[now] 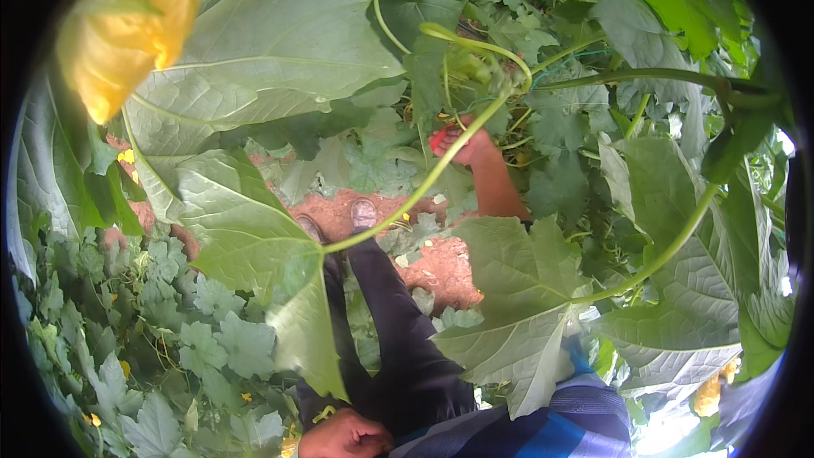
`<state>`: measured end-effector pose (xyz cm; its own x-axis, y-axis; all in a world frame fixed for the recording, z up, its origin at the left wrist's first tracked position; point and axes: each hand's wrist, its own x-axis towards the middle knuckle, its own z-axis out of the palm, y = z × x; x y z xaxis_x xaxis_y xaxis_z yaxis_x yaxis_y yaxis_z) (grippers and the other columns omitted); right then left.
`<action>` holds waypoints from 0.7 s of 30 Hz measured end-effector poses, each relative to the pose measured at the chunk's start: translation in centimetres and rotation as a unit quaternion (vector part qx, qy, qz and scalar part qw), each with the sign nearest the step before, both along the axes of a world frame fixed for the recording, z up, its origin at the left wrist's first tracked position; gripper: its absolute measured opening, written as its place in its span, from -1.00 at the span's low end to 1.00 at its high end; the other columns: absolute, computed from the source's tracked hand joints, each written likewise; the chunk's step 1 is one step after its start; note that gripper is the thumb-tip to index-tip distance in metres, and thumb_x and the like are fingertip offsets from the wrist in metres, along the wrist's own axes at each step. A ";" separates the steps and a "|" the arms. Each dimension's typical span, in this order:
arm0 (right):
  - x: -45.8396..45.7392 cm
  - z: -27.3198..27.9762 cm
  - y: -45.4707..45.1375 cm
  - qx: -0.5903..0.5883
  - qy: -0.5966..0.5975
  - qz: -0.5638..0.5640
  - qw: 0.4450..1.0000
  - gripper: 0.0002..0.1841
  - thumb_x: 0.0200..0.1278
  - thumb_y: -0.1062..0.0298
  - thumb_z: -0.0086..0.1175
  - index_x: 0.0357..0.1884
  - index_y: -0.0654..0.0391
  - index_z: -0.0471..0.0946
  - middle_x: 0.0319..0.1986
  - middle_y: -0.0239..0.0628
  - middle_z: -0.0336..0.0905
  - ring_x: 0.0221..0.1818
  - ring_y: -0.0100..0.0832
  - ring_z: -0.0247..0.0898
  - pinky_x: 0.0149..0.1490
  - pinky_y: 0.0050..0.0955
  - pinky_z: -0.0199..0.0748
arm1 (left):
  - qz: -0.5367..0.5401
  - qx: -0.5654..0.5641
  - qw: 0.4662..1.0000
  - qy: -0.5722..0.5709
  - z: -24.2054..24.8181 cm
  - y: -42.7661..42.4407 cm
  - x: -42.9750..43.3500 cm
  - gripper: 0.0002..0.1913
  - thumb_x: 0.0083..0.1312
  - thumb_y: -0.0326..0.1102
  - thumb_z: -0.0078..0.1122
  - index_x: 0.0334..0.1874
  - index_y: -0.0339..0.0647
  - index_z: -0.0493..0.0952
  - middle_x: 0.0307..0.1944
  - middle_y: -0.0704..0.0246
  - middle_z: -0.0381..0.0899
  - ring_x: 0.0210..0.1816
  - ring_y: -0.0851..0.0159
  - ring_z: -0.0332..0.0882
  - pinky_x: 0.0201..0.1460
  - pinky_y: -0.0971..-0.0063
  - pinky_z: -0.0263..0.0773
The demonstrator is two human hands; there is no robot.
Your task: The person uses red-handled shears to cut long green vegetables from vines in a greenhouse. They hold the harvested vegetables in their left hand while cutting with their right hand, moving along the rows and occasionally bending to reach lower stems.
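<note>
My right hand (467,143) is stretched out among the vines, its fingers curled around a small red object (439,138). Leaves and a stem partly cover that object, so its kind is unclear. Just above the hand hang thin green stems and tendrils (447,79). A thick leaf stalk (413,194) crosses the view in front of the hand. Low in the view, near my waist, is my left hand (346,436), with fingers bent and mostly hidden. A curled yellow-green piece of plant (324,413) shows beside its knuckles; whether it is held cannot be told.
Large gourd-type leaves (267,44) hang close to the camera, with a yellow blossom (130,25) at upper left. Thin green twine (572,60) runs along a vine (648,75) on the right. My shoes (364,212) rest on reddish soil (445,270). Low foliage (152,356) spreads at left.
</note>
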<state>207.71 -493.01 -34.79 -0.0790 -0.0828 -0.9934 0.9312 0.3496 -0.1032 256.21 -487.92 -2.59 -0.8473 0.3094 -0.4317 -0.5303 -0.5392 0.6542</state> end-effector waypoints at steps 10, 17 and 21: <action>-3.3 -4.3 3.2 -0.059 -0.091 -0.092 0.990 -0.57 0.49 0.05 -0.20 -0.09 0.29 0.44 -0.18 -0.01 0.57 -0.07 -0.02 0.52 0.09 0.12 0.45 | 0.002 0.003 1.000 0.003 -0.9 -0.8 0.1 -0.83 0.30 -0.53 0.21 -0.11 -0.30 0.71 -0.33 0.22 0.77 -0.34 0.24 0.76 -0.25 0.48 0.59; -2.6 -4.5 4.2 -0.049 -0.102 -0.086 0.990 -0.58 0.48 -0.03 -0.20 -0.38 0.10 0.47 -0.56 -0.31 0.51 -0.54 -0.29 0.44 -0.26 -0.21 0.33 | 0.001 0.010 1.000 0.000 -1.0 -1.3 0.2 -0.83 0.30 -0.54 0.20 -0.12 -0.31 0.70 -0.32 0.22 0.77 -0.33 0.25 0.76 -0.23 0.50 0.59; -0.6 -2.4 4.0 -0.026 -0.065 0.020 0.997 -0.52 0.55 -0.03 -0.27 -0.01 0.24 0.45 -0.18 -0.04 0.64 -0.15 -0.12 0.61 -0.05 0.13 0.46 | 0.007 0.019 1.000 0.002 -1.0 -1.3 0.3 -0.83 0.30 -0.55 0.18 -0.12 -0.31 0.70 -0.32 0.22 0.77 -0.33 0.25 0.76 -0.23 0.50 0.59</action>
